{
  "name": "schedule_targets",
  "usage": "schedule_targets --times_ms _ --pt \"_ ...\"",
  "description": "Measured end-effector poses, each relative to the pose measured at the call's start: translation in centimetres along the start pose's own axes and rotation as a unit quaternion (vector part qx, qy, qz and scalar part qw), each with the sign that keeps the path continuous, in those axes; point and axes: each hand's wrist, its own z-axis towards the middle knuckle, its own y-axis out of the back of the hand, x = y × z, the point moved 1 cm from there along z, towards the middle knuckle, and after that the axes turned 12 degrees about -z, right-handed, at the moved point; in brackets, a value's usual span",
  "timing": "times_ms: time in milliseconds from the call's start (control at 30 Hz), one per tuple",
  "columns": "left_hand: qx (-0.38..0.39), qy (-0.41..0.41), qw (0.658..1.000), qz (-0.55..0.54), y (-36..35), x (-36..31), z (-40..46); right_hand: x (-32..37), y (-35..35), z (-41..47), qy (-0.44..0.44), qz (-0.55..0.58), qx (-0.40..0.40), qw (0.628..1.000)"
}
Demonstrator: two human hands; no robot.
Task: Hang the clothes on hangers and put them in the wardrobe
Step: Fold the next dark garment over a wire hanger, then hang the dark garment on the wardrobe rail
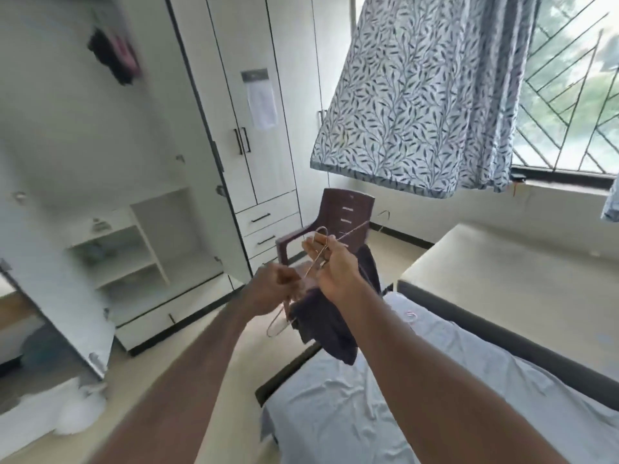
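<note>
White walls and a pale floor make up this bedroom. On the left stands a big white wardrobe with black edges (234,95). One door of it is swung open, and white shelves (127,249) show inside. Something dark and pink (114,58) hangs high up on the open part, too blurry to name. At the top right hangs a blue and white curtain with a leaf print (418,95), and beside it is a window with black metal bars (569,95). Green trees show outside.

At the bottom right lies a bed with a light blue sheet (418,396) and a dark frame. Beyond it sits a cream flat bench (502,262). Near the wardrobe drawers stands a dark brown plastic chair (345,212).

Two bare arms reach out over the bed's end. The right hand (335,266) has its grip clenched around the top of a thin silver wire hanger (315,259), just below the hook. The hanger is tilted, with one end up by the chair and the other end low. The left hand (273,283) has its fingers curled, pinching at the hanger's wire where the cloth meets it. A dark purple piece of clothing (331,323) hangs down from the hanger, in the air between the hands and the bed, well apart from the wardrobe.
</note>
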Motion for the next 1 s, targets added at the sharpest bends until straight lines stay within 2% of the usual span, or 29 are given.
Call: schedule_targets --times_ms 100,200,300,333,367,433,467,533,633,667,700,800,833,1000 --pt "-0.073 -0.026 0.997 -0.017 5.7 -0.4 -0.5 0.3 -6.5 0.5 -0.003 -0.047 0.039 0.998" --pt "-0.165 -0.045 0.985 -0.010 11.7 -0.2 -0.9 0.3 -12.6 0.9 0.007 -0.144 0.084 0.986" --pt "-0.238 -0.072 0.969 0.000 17.7 0.0 -1.5 0.6 -17.2 0.9 0.026 -0.259 0.102 0.960" --pt "-0.251 -0.076 0.965 0.008 19.6 0.0 -2.0 0.7 -18.2 1.0 0.054 -0.317 0.081 0.944" --pt "-0.259 -0.079 0.963 0.022 21.6 0.1 -2.6 0.7 -19.0 1.3 0.108 -0.400 0.043 0.909" --pt "-0.260 -0.083 0.960 0.063 25.1 0.3 -3.6 1.3 -19.5 2.3 0.257 -0.573 -0.049 0.777" --pt "-0.259 -0.083 0.959 0.083 27.0 0.6 -4.2 1.4 -19.9 2.8 0.313 -0.622 -0.069 0.714" --pt "-0.252 -0.080 0.957 0.117 30.3 1.2 -5.0 1.5 -20.5 3.9 0.382 -0.673 -0.050 0.632" --pt "-0.258 -0.084 0.952 0.139 34.9 2.0 -6.1 0.7 -22.0 5.9 0.384 -0.766 0.012 0.516" --pt "-0.264 -0.083 0.950 0.142 36.3 2.3 -6.3 0.4 -22.6 6.7 0.378 -0.781 0.033 0.497" --pt "-0.270 -0.083 0.948 0.143 37.8 2.6 -6.5 0.2 -23.4 7.3 0.372 -0.780 0.058 0.499" --pt "-0.293 -0.083 0.944 0.129 41.8 3.0 -6.8 -0.3 -25.9 8.7 0.381 -0.724 0.147 0.556" --pt "-0.301 -0.083 0.940 0.138 43.0 3.1 -6.7 -0.5 -26.7 9.3 0.398 -0.708 0.166 0.559" --pt "-0.329 -0.083 0.925 0.168 49.3 3.1 -5.0 -1.4 -32.5 14.5 0.516 -0.653 0.166 0.529"
